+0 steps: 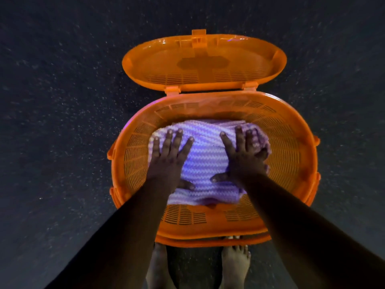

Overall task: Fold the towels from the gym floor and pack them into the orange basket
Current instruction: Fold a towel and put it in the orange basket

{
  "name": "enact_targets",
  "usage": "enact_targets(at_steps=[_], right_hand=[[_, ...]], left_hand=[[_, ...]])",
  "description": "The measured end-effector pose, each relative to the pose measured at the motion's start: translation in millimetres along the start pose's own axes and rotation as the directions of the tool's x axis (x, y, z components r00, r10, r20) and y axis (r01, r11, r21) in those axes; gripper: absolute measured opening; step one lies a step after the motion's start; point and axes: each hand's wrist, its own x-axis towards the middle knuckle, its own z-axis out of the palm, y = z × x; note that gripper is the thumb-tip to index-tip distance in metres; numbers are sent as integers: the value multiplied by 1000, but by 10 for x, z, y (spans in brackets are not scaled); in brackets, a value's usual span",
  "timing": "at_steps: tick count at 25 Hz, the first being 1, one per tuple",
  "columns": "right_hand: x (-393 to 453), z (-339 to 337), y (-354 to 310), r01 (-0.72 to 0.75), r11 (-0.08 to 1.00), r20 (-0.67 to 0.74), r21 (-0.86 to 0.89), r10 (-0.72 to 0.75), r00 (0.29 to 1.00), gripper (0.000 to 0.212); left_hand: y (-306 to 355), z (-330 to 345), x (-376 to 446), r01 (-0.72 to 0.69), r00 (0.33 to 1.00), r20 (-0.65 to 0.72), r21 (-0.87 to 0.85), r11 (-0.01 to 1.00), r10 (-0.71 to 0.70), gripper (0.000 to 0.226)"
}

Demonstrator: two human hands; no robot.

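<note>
A folded purple-and-white zigzag towel [205,161] lies inside the orange basket [291,147], filling most of its bottom. My left hand [168,157] lies flat on the towel's left half with its fingers spread. My right hand [244,157] presses flat on the right half, fingers straight and thumb stretched out toward the middle. Both forearms reach down over the basket's near rim. Anything under the towel is hidden.
The basket's hinged orange lid [204,63] stands open behind it. The dark speckled gym floor [62,122] surrounds the basket on all sides. My two bare feet [235,265] stand just in front of the basket's near rim.
</note>
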Motion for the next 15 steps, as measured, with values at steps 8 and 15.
enact_targets(at_steps=[8, 15], right_hand=[[-233, 105, -75, 71, 983, -121, -168, -92, 988, 118], [-112, 47, -85, 31, 984, 60, -178, -21, 998, 139]], left_hand=[[152, 6, -226, 42, 994, 93, 102, 994, -52, 151], [167, -25, -133, 51, 984, 166, 62, 997, -60, 144]])
